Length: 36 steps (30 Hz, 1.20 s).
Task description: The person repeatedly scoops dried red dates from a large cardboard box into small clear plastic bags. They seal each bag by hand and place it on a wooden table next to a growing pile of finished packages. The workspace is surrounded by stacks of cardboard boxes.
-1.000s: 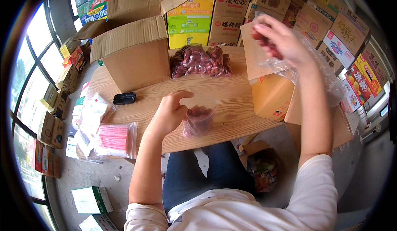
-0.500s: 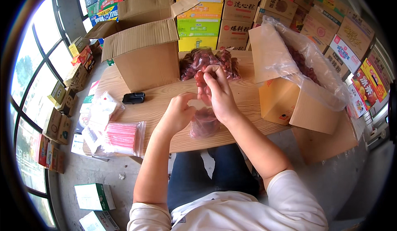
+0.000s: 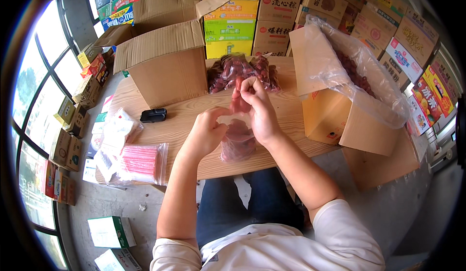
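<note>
Near the table's front edge stands a clear plastic bag (image 3: 238, 149) partly filled with dark red dates. My left hand (image 3: 206, 129) is closed at the bag's left side, fingers curled, pinching its rim. Above the bag's mouth my right hand (image 3: 261, 110) is closed around a few red dates (image 3: 240, 103), some blurred by motion; its lower fingers are by the bag's right rim. Behind my hands lie several filled bags of dates (image 3: 234, 72).
An open cardboard box (image 3: 167, 74) stands at the back left. A plastic-lined carton (image 3: 361, 72) of dates is on the right. Pink-striped packaging bags (image 3: 140, 160) and a black object (image 3: 153, 115) lie at left. Stacked cartons (image 3: 229, 29) line the back.
The dates in my right hand have shifted downward through the fingers toward the bag's mouth. My left hand stays at the bag. The view has moved slightly.
</note>
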### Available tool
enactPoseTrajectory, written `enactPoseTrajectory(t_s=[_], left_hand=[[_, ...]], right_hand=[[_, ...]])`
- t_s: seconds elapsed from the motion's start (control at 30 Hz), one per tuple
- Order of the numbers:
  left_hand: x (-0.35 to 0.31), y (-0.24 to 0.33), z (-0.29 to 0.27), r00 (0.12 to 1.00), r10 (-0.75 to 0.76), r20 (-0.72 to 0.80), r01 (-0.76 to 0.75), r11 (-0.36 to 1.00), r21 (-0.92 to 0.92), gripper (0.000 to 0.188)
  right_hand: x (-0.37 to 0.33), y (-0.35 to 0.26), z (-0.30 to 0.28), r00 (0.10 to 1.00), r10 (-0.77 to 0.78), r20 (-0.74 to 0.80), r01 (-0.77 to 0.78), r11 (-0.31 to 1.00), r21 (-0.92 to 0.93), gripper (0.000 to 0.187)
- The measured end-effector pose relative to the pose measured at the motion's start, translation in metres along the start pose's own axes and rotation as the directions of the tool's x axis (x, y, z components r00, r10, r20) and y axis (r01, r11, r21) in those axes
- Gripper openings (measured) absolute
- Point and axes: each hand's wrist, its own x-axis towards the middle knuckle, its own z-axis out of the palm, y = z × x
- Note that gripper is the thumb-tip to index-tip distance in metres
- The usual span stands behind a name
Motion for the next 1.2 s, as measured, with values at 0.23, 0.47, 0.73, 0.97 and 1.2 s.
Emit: enactPoseTrajectory(t_s=[0.23, 0.47, 0.73, 0.97, 1.2], left_hand=[[-0.001, -0.002, -0.003, 0.999, -0.024, 0.028, 0.024, 1.000, 0.003, 0.034], [-0.003, -0.004, -0.003, 1.000, -0.010, 0.017, 0.011, 0.999, -0.037, 0.033], [-0.005, -0.001, -0.006, 0.998, -0.017, 0.055, 0.016, 1.000, 0.023, 0.037], [-0.008, 0.003, -0.007, 0.997, -0.011, 0.074, 0.009, 1.000, 0.021, 0.035], [-0.011, -0.002, -0.011, 0.996, 0.021, 0.087, -0.029, 0.995, 0.092, 0.037]], right_hand=[[-0.006, -0.021, -0.003, 0.973, 0.008, 0.232, 0.113, 0.857, -0.503, 0.011], [-0.012, -0.022, -0.011, 0.935, 0.059, 0.349, 0.216, 0.687, -0.694, 0.030], [-0.014, -0.033, -0.012, 0.925, 0.131, 0.357, 0.158, 0.723, -0.672, 0.029], [-0.017, -0.032, -0.030, 0.989, 0.043, 0.141, 0.115, 0.376, -0.919, 0.030], [-0.017, -0.032, -0.047, 0.922, 0.366, 0.130, -0.076, 0.499, -0.863, 0.035]])
